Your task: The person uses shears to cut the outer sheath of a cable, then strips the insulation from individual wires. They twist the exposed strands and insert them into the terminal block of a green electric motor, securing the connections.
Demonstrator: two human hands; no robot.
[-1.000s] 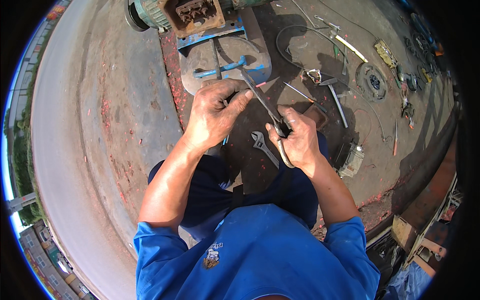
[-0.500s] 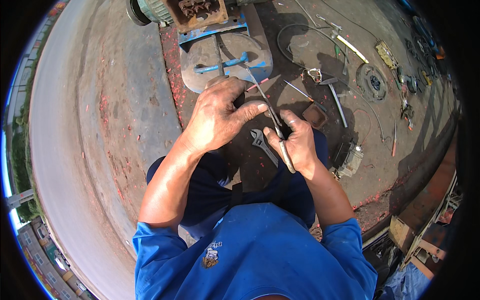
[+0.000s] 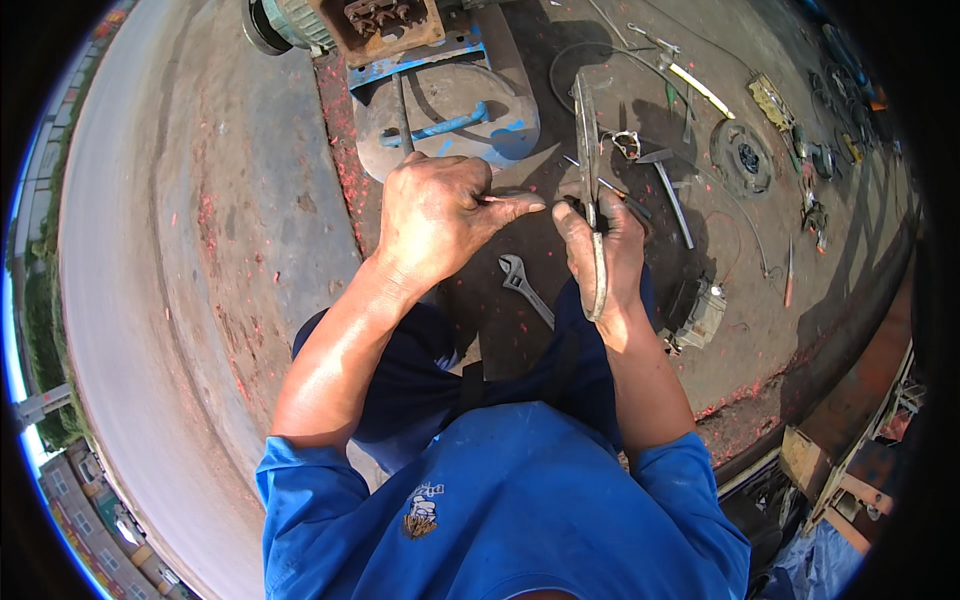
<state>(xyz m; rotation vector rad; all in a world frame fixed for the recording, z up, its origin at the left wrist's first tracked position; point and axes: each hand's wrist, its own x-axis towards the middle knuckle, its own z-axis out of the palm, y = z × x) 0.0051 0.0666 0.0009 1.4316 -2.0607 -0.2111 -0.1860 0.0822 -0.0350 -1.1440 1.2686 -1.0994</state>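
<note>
My left hand [image 3: 432,215] is closed round a dark grey cable [image 3: 402,115] that runs up toward the motor base. Its thumb points right, and a small pinkish end [image 3: 490,198] shows beside it. My right hand [image 3: 608,250] grips a pair of worn metal scissors [image 3: 587,140]. Their long blades point away from me, and the pale handle [image 3: 599,275] lies along my palm. The blades are apart from my left hand and the cable. An adjustable wrench [image 3: 525,288] lies on the ground below, between my knees.
Ahead, a green motor [image 3: 300,22] with a rusty open terminal box [image 3: 385,30] sits by a grey plate with a blue handle [image 3: 450,125]. To the right lie a hammer [image 3: 672,200], a round metal disc [image 3: 742,160], a boxy metal part [image 3: 697,318] and a black cable loop [image 3: 556,75].
The scissors have swung upright and to the right, away from my left hand. My right hand has turned and shifted slightly right. My left hand still holds the cable, moved slightly left.
</note>
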